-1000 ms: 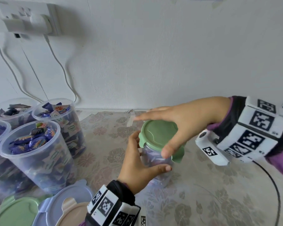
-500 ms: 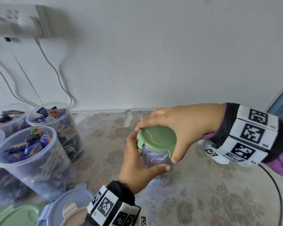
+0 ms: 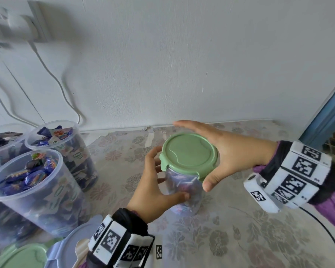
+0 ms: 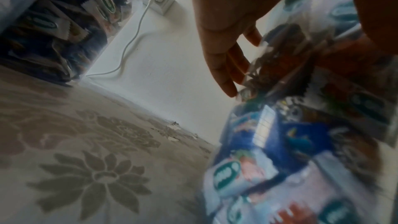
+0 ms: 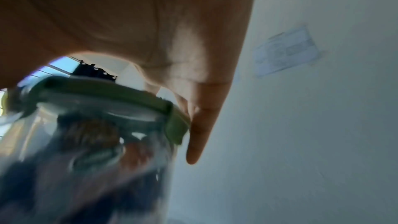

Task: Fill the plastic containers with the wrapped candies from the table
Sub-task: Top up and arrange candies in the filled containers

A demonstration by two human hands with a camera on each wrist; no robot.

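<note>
The left hand (image 4: 228, 28) curls its fingers around a clear candy-filled container (image 4: 301, 125) standing on the floral tablecloth (image 4: 86, 142).

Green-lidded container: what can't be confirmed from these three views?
- Whether the green lid is fully snapped on: head view, right hand covers the far rim.
- Candy count: wrist views blurred, left hand wraps the container.
- Leftmost open containers: cut off by frame edge.

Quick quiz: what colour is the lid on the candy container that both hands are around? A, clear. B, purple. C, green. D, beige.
C: the lid on the container between the left hand and right hand is green.
</note>
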